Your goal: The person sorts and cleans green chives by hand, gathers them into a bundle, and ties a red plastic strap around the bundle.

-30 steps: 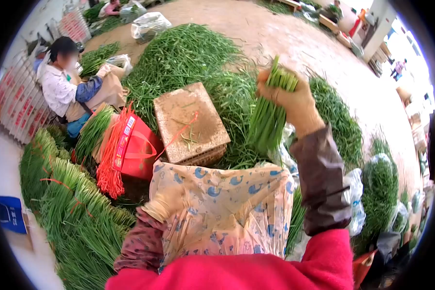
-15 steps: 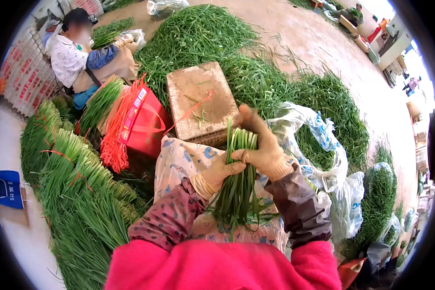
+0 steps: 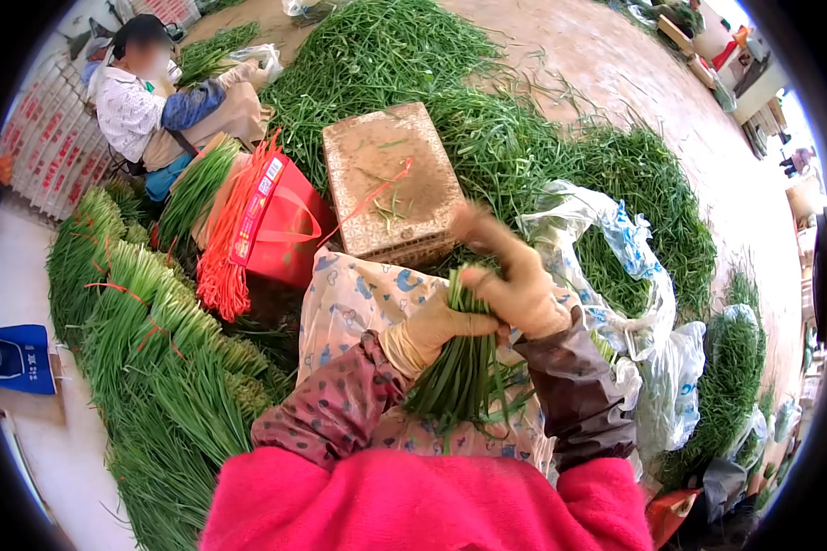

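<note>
Bundle of green stalks (image 3: 459, 384), one, held upright above the lap: gripped in the left hand (image 3: 436, 332), which is closed around its upper part, thumb across the front; the stalk ends rise just above the fist and the leaves hang below it. Right hand (image 3: 522, 286), just beside the bundle's top, fingers spread apart and blurred; whether its thumb touches the stalks cannot be told. Both hands in pale, soiled glove-like coverings; left sleeve dotted maroon, right sleeve smooth, glossy dark brown. Lap cloth (image 3: 368, 298), thin, creased, pale pink with blue whale figures, under the leaves. Box (image 3: 386, 165), rectangular, speckled tan, gritty on top, with loose green scraps. Bag (image 3: 289, 243), red, smooth-sided, with strap; orange-red strips (image 3: 225, 266), stringy, draped over its edge. Bundle itself: slender, flat, deep green leaves, fanned and ragged at the lower end.
</note>
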### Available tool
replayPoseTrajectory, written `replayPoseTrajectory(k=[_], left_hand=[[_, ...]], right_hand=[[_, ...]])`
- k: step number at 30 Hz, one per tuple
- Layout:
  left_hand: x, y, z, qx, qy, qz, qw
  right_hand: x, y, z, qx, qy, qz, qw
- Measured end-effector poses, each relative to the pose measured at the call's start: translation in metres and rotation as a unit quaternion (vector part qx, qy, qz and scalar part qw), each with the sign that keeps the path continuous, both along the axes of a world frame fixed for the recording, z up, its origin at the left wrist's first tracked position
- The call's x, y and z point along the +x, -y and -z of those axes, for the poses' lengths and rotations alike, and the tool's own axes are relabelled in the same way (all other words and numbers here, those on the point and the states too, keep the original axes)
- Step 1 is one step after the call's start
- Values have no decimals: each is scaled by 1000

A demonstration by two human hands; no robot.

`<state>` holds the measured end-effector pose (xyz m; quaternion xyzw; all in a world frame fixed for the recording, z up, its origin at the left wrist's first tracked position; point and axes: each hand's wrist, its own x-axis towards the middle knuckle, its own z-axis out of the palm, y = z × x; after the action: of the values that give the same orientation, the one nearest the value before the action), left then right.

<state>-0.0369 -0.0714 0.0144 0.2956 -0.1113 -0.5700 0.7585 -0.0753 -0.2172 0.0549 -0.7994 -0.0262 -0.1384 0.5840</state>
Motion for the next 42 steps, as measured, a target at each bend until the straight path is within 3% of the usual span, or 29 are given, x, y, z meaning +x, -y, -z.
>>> replayPoseTrajectory(k=[1, 3, 5, 7, 10, 11, 12, 15, 17, 18, 20, 21, 23, 25, 27, 29, 33, 36, 39, 42], left_hand=[[4, 2, -4, 23, 27, -34, 999], [15, 5, -8, 102, 89, -180, 974], [33, 7, 3, 45, 43, -265, 962], [43, 10, 5, 2, 11, -277, 961], [62, 1, 28, 52, 51, -253, 965], [74, -7, 30, 65, 84, -209, 972], [86, -15, 31, 77, 118, -163, 977], [148, -49, 107, 273, 359, -224, 864], [192, -62, 140, 523, 512, -143, 667], [206, -61, 148, 526, 511, -139, 666], [233, -56, 166, 598, 589, -27, 543], [245, -51, 174, 599, 588, -20, 543], [264, -39, 190, 653, 610, 91, 439], [275, -30, 200, 649, 609, 115, 441], [280, -22, 209, 655, 622, 158, 399], [286, -18, 217, 659, 618, 151, 402], [296, -10, 222, 653, 605, 141, 433], [297, -2, 220, 650, 582, 145, 467], [293, 9, 226, 634, 571, 174, 491], [285, 11, 228, 612, 585, 167, 506]], right_hand=[[-5, 3, 9, 183, -52, 19, 982], [-6, 4, 24, 366, -10, -21, 930], [-14, -15, 34, 128, -85, 4, 988], [-17, -49, 29, 4, -209, 86, 974], [-4, -36, 56, 1, -305, 64, 950], [-1, -28, 76, -31, -253, 68, 965], [5, -17, 77, -46, -281, 68, 956], [43, 14, 76, -173, -389, 83, 901], [67, 24, 89, -232, -412, 81, 877], [80, 24, 98, -249, -408, 58, 876], [108, 20, 115, -262, -431, 6, 863], [118, 16, 122, -262, -430, -18, 864], [134, 9, 165, -282, -383, -41, 879], [149, 8, 189, -317, -369, -97, 868], [155, 19, 203, -313, -375, -81, 869], [165, 45, 192, -314, -448, -84, 833], [158, 136, 200, -364, -441, 74, 817], [160, 208, 185, -271, -554, 257, 745], [162, 223, 162, -345, -477, 299, 751], [182, 178, 148, -359, -358, 181, 842]])
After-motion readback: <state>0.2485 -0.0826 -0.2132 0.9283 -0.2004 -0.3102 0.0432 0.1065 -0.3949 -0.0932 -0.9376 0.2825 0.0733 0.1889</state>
